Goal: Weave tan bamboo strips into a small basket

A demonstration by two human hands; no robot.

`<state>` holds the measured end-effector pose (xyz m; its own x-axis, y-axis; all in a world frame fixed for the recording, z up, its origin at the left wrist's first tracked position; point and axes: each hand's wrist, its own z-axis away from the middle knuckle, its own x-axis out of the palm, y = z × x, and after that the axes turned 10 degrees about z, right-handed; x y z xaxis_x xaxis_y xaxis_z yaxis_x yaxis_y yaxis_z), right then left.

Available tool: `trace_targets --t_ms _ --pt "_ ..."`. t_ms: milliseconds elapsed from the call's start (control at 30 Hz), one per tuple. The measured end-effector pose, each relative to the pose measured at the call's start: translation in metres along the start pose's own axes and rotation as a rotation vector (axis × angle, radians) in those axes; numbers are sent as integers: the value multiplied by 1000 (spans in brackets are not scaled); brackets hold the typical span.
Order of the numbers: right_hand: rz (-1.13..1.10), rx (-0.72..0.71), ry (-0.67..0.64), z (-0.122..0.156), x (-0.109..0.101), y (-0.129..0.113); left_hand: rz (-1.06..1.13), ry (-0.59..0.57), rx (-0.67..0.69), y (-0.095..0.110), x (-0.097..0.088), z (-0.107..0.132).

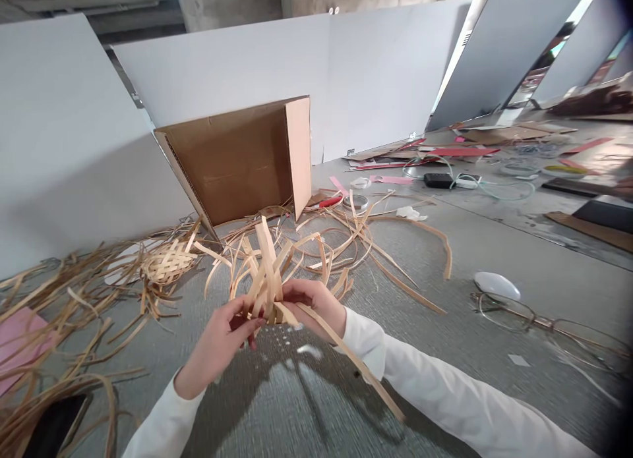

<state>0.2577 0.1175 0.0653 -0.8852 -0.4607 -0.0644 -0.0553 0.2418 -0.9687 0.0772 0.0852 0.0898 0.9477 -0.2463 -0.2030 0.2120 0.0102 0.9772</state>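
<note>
Between my two hands is a partly woven piece of flat tan strips (pixel 268 273), its strip ends standing up and splaying outward. My left hand (pixel 225 333) pinches its left lower side between thumb and fingers. On the right side, my right hand (pixel 316 306) is closed around the weave, its fingertips partly hidden behind the strips. One long strip (pixel 356 359) runs from the weave down past my right wrist. A finished-looking woven strip ball (pixel 169 261) lies to the left among loose strips (pixel 93 300).
An open cardboard box (pixel 237 161) stands against white panels (pixel 376 69). Loose strips, a tape roll (pixel 357 201) and a red-handled tool (pixel 330 201) lie before it. Eyeglasses (pixel 541 321) and a white oval object (pixel 497 286) are at right, a phone (pixel 57 425) at lower left.
</note>
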Motion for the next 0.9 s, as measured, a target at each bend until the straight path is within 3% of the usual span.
trace_targets --t_ms 600,900 --pt "-51 81 178 1 8 2 -4 -69 -35 2 4 3" --pt "-100 79 137 2 7 -7 19 -74 -26 3 8 4"
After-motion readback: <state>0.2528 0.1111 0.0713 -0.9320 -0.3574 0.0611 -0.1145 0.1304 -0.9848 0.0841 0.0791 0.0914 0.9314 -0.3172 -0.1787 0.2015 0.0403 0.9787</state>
